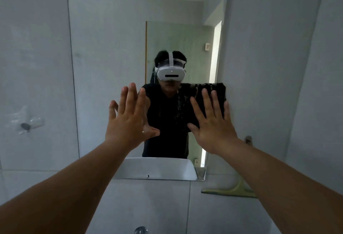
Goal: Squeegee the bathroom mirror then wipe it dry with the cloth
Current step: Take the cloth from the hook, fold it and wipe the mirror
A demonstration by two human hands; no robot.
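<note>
The bathroom mirror hangs on the tiled wall straight ahead and reflects a person wearing a white headset. A dark cloth lies flat against the glass at the mirror's right edge. My right hand presses on the cloth's lower part with fingers spread, holding it to the mirror. My left hand is raised flat in front of the glass to the left, fingers apart, holding nothing; I cannot tell if it touches. A pale green squeegee hangs on the wall below right of the mirror, partly hidden by my right forearm.
A small wall hook sits right of the mirror above the squeegee. On the left wall is a dark hook under clear plastic. The top of a chrome tap shows at the bottom edge. Grey tiled walls close in on both sides.
</note>
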